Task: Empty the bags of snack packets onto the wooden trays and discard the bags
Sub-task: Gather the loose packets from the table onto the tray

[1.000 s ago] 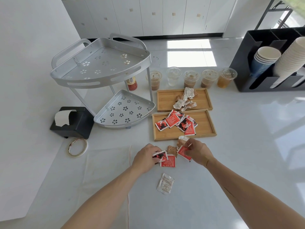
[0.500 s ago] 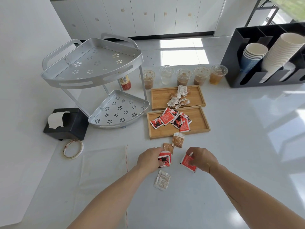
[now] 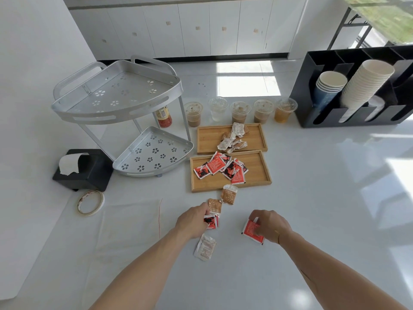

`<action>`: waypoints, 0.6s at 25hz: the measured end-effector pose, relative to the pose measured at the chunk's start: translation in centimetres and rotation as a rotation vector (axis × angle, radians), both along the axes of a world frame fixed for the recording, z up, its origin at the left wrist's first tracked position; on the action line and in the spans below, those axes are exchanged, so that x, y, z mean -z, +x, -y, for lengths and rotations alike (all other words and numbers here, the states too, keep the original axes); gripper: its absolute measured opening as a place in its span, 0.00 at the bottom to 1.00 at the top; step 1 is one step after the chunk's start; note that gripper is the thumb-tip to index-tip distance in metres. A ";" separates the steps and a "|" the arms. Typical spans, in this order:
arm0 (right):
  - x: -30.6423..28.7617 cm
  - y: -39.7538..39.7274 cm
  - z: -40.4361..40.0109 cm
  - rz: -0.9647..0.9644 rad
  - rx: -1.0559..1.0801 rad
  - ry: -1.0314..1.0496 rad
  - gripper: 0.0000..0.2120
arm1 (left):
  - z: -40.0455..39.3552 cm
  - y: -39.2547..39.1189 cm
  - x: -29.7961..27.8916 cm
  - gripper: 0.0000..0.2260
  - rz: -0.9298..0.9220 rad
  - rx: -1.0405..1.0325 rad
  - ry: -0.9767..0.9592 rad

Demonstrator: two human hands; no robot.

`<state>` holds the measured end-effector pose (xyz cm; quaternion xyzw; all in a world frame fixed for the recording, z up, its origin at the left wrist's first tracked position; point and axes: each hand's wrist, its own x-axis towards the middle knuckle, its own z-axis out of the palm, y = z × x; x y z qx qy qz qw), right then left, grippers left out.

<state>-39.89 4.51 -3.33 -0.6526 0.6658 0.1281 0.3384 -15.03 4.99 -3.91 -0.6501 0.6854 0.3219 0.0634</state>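
Note:
Two wooden trays lie side by side on the white counter. The near tray carries several red packets; the far tray carries several pale brown packets. My left hand is shut on a small stack of red packets just in front of the near tray. My right hand pinches a single red packet. Two brown packets lie loose between my hands and the tray. A white packet lies below my left hand. An empty clear bag is spread flat at the left.
A two-tier metal corner rack stands left of the trays. Several lidded drink cups line up behind them. A black cup holder stands at the right. A black tissue box and a tape roll sit at the left.
Both hands drew back toward me from the loose pile. My left hand gathered red packets into a stack; my right hand carried one red packet off to the right.

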 end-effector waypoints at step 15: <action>-2.9 -4.2 13.7 -0.044 -0.162 -0.080 0.14 | 10.8 -0.6 -3.7 0.16 -0.019 -0.096 0.016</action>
